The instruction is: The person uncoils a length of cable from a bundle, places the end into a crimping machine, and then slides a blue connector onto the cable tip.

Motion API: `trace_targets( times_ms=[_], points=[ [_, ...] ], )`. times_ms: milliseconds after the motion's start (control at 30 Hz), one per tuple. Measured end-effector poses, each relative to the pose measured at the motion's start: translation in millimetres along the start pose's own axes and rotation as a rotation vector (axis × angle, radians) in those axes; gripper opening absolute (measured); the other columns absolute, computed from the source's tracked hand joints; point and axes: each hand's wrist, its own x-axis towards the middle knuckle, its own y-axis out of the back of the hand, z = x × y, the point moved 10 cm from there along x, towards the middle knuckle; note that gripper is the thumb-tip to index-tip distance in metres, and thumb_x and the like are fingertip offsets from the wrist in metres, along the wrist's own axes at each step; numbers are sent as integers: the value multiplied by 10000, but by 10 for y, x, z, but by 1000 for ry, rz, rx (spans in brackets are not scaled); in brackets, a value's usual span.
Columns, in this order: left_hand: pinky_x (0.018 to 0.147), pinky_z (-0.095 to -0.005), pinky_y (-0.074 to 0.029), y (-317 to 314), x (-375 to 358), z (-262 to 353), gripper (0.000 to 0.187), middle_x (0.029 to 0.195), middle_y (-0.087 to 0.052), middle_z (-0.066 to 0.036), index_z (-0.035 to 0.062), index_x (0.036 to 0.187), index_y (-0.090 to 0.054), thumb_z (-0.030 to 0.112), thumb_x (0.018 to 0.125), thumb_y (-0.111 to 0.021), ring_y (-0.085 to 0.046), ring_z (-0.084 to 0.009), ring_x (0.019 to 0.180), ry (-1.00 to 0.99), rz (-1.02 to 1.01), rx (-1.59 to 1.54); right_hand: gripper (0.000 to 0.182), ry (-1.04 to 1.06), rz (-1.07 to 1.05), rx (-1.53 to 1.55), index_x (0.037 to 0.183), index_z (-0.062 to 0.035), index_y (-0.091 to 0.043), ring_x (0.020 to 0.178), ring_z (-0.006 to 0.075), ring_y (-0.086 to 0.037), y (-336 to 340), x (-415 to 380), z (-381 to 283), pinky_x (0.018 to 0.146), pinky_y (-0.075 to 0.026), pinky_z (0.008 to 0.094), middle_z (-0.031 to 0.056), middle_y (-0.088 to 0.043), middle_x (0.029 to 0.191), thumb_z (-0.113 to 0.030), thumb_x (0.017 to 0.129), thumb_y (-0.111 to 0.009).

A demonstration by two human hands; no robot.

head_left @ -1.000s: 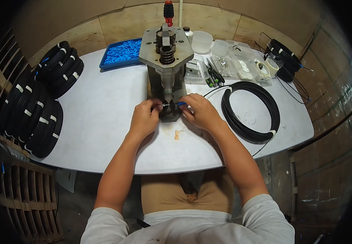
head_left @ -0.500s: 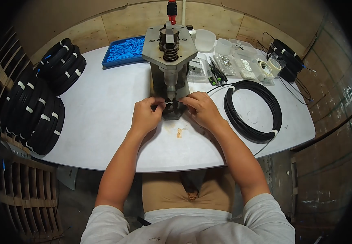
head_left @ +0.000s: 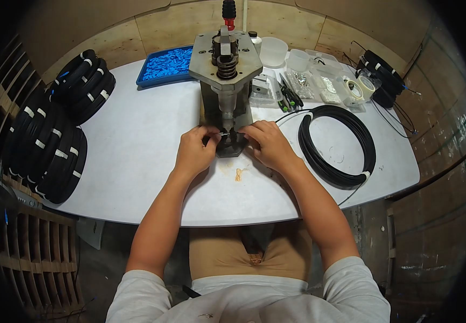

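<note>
A metal press (head_left: 225, 70) stands upright at the middle of the white table, with a spring and lever on top. At the left side of its lower jaw, my left hand (head_left: 196, 148) pinches a small metal connector (head_left: 223, 134), which lies under the ram. My right hand (head_left: 268, 141) is on the other side of the jaw, its thumb and fingers closed on a thin black cable (head_left: 240, 133). The coil of black cable (head_left: 336, 146) lies to the right of my right hand, one end running toward it. The exact contact inside the jaw is too dark to tell.
On the white table (head_left: 136, 145), a blue tray (head_left: 168, 67) of small blue pieces sits behind left. Black cable coils (head_left: 44, 140) are stacked at the left edge. Green-handled pliers (head_left: 289, 99), plastic containers (head_left: 299, 60), tape rolls (head_left: 353, 89) and more coils (head_left: 377, 75) stand behind right.
The whole view has shifted very slightly. Both hands keep nearly the same pose at the press jaw.
</note>
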Motion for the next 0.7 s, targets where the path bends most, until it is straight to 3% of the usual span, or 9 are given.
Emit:
trace_targets(
  times_ms=[133, 700],
  points=[
    [720, -350, -552, 10, -3, 36, 176, 913, -715, -172, 10, 981, -731, 106, 857, -651, -694, -286, 769, -2, -5, 44, 315, 2, -12, 5, 1110, -104, -664, 900, 280, -603, -11, -18, -2, 862, -452, 372, 82, -632, 933, -35, 804, -691],
    [725, -352, -547, 23, -13, 37, 171, 900, -711, -172, 3, 964, -725, 86, 843, -639, -696, -284, 777, 6, -13, 19, 419, 46, 12, 39, 1125, -102, -669, 881, 273, -630, 29, -35, -1, 826, -481, 370, 73, -659, 936, 28, 728, -699]
  ],
)
